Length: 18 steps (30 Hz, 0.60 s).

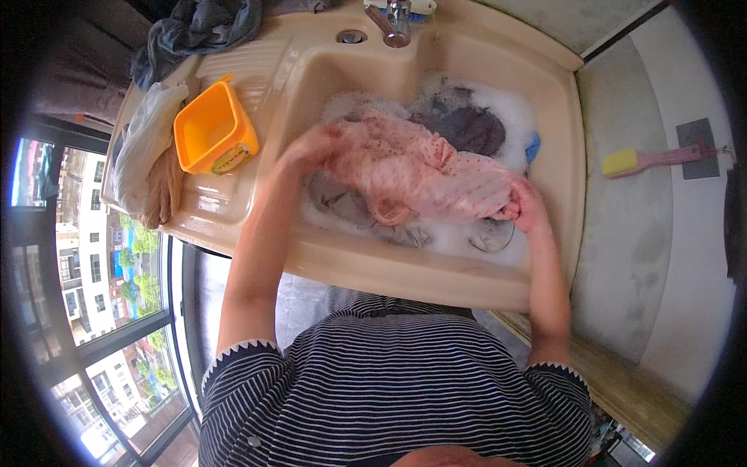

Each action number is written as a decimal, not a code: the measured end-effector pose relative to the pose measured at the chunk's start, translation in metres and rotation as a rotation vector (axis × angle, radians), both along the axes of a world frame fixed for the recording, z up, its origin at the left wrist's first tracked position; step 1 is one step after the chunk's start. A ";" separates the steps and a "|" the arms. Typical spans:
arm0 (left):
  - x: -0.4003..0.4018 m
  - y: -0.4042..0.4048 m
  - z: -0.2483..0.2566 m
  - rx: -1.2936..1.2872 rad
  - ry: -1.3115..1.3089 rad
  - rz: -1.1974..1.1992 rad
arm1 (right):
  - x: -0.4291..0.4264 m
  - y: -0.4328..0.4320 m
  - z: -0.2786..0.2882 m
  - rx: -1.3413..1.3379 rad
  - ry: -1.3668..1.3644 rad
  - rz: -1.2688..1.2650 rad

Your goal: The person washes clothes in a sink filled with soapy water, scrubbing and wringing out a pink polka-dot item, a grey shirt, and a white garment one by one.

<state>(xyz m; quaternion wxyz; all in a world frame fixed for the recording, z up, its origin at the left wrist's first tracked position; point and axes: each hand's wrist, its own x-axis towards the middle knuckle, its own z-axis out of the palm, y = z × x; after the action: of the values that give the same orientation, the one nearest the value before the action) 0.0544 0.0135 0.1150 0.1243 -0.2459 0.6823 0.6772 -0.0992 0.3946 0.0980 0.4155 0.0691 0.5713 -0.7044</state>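
Note:
A wet pink garment with small red marks point(408, 166) stretches between my two hands over the sudsy water of a beige laundry sink point(373, 262). My left hand point(321, 149), blurred, is closed on the garment's left end. At its right end my right hand point(525, 204) grips the bunched cloth. Dark clothes point(473, 128) lie in the foam behind it, and grey cloth point(338, 198) lies in front of it on the left. A bit of blue cloth point(532, 147) shows at the sink's right side.
A chrome faucet point(397, 29) stands at the sink's back edge, beside a drain hole point(352, 37). On the ribbed left board are an orange plastic tub point(245, 137), white cloth point(140, 152) and dark grey cloth point(198, 38). A pink-handled brush point(659, 159) hangs on the right wall.

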 end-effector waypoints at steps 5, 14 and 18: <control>0.002 0.005 -0.038 -0.568 -0.196 -0.246 | 0.010 -0.016 0.002 0.435 0.119 0.117; -0.006 0.032 -0.001 0.785 0.292 0.242 | -0.008 -0.099 0.001 0.511 1.510 0.306; 0.002 0.036 0.021 0.799 0.412 0.298 | 0.008 -0.150 -0.023 0.754 1.281 0.687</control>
<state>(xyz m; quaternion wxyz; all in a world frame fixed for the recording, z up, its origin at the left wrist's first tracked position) 0.0560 0.0492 0.1363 -0.0269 -0.1346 0.3361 0.9318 -0.0910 0.2450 0.0753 0.1497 -0.3905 0.8858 -0.2012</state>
